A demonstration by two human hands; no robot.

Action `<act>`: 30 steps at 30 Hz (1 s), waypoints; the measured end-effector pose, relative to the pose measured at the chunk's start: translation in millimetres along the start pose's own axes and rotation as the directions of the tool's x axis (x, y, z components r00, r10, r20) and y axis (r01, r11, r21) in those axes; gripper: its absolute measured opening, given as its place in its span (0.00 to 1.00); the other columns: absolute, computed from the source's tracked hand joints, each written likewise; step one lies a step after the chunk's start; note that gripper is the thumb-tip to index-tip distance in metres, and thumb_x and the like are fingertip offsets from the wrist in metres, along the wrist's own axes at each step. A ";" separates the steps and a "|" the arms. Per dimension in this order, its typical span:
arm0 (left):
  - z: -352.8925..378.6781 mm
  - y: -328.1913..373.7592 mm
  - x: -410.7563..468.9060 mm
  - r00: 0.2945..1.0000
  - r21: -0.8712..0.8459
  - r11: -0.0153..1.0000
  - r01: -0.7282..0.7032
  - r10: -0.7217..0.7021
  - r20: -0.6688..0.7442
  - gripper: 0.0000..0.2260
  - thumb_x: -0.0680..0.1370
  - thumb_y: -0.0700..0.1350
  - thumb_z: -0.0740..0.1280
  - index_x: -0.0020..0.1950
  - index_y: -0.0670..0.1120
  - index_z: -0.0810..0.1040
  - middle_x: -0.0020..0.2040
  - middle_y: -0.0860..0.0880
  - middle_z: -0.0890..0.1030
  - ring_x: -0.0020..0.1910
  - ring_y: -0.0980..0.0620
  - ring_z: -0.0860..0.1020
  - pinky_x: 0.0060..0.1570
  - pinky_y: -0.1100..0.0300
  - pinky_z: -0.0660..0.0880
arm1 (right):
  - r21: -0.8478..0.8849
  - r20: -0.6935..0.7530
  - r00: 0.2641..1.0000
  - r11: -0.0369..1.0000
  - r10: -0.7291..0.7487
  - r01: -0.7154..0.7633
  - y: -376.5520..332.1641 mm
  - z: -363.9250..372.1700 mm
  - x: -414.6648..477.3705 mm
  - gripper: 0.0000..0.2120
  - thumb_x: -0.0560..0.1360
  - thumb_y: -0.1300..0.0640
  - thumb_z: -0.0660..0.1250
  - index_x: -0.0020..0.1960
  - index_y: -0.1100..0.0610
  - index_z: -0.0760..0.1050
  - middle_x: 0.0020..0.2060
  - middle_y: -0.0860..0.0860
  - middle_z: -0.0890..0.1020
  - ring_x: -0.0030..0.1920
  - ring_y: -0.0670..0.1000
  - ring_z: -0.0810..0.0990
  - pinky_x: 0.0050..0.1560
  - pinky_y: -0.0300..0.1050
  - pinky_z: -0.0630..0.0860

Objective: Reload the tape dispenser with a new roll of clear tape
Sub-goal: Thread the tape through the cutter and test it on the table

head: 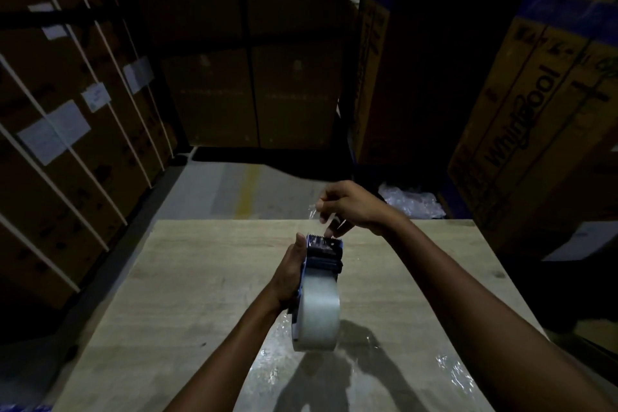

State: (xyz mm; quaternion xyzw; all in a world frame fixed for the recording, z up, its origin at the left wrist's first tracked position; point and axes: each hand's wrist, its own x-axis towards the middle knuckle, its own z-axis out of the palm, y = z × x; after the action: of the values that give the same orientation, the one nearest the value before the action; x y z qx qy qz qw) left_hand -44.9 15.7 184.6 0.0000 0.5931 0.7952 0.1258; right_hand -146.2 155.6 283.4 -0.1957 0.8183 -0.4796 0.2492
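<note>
A blue tape dispenser (323, 260) is held above the wooden table (187, 284), its toothed blade pointing away from me. A roll of clear tape (319, 314) sits mounted in it, nearest to me. My left hand (291, 269) grips the dispenser's left side. Just beyond the blade, my right hand (347, 207) pinches the loose end of the tape (317, 214), which is drawn up above the teeth.
A sheet of clear plastic wrap (394, 375) lies on the near part of the table. Tall strapped cardboard boxes (67, 130) stand on the left, more boxes (535, 104) on the right and behind. Crumpled plastic (411, 202) lies on the floor beyond the table.
</note>
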 end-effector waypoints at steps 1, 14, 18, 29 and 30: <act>1.3 -0.6 0.0 1.000 -0.001 1.000 0.003 -0.003 -0.006 0.53 0.53 0.82 0.67 0.56 0.36 0.78 0.42 0.40 0.83 0.35 0.47 0.83 0.34 0.56 0.80 | 0.001 0.015 1.000 1.000 0.010 -0.010 3.0 -0.6 1.5 0.05 0.81 0.60 0.62 0.49 0.61 0.75 0.41 0.56 0.81 0.34 0.53 0.84 0.35 0.45 0.82; 11.6 18.8 0.5 0.996 -0.030 0.998 -0.057 0.055 -0.067 0.56 0.56 0.80 0.68 0.62 0.32 0.74 0.40 0.36 0.83 0.32 0.42 0.83 0.33 0.55 0.79 | 0.153 0.272 0.952 0.970 0.141 -0.187 31.7 5.5 7.8 0.12 0.81 0.61 0.59 0.43 0.56 0.79 0.34 0.50 0.76 0.34 0.47 0.73 0.34 0.41 0.71; 12.5 27.3 3.3 0.989 -0.026 0.998 -0.064 0.060 -0.134 0.62 0.54 0.82 0.67 0.67 0.32 0.71 0.43 0.32 0.81 0.34 0.40 0.82 0.35 0.53 0.79 | 0.372 0.198 0.960 0.890 0.200 -0.262 37.7 8.3 12.2 0.10 0.80 0.63 0.61 0.45 0.56 0.80 0.37 0.53 0.76 0.35 0.50 0.71 0.34 0.42 0.66; 21.9 46.6 11.9 0.898 0.114 0.956 -0.270 0.293 -0.328 0.47 0.60 0.80 0.65 0.58 0.41 0.77 0.52 0.31 0.81 0.47 0.35 0.82 0.46 0.42 0.81 | 0.672 0.240 0.909 0.618 0.339 -0.408 32.0 19.7 20.3 0.06 0.76 0.59 0.65 0.40 0.55 0.76 0.38 0.54 0.76 0.40 0.53 0.75 0.47 0.47 0.77; 21.6 45.9 12.4 0.887 0.116 0.954 -0.278 0.301 -0.351 0.46 0.59 0.81 0.65 0.54 0.41 0.78 0.49 0.35 0.83 0.45 0.37 0.83 0.43 0.46 0.82 | 0.680 0.257 0.906 0.603 0.336 -0.416 32.4 20.4 21.3 0.09 0.76 0.61 0.63 0.38 0.54 0.75 0.33 0.52 0.74 0.35 0.51 0.73 0.44 0.46 0.79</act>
State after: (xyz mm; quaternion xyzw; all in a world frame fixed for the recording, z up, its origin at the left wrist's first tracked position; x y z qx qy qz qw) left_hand -62.8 26.3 232.4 -0.0549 0.6237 0.7724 -0.1066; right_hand -153.7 144.7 241.7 0.0706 0.5716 -0.6875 0.4424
